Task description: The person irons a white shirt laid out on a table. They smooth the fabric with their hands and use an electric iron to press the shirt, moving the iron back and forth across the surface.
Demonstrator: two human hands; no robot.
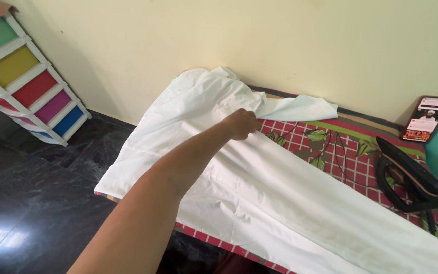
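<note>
- One hand reaches far out over the white cloth, the bare forearm stretching from the lower left of the view up to the middle; which hand it is cannot be told for sure, though it reads as the left.
- Its fingers are curled shut and pinch an edge of the white cloth near the middle of the far side — just where a loose flap of the same cloth folds off to the right.
- The other hand is out of view.
- The white cloth lies spread along the desk, running from the far end by the wall down to the lower right corner of the view; its far end is bunched and rumpled, the near stretch lies flat.
- The desk is covered with a red checked sheet printed with green leaves, bare to the right of the cloth.
- A black iron stands tipped on its heel on the right part of the desk, well apart from the hand.
- A phone with a lit screen leans against the yellow wall behind the iron.
- A drawer unit with coloured fronts — green, yellow, red, purple, blue — stands on the dark floor at far left.
</note>
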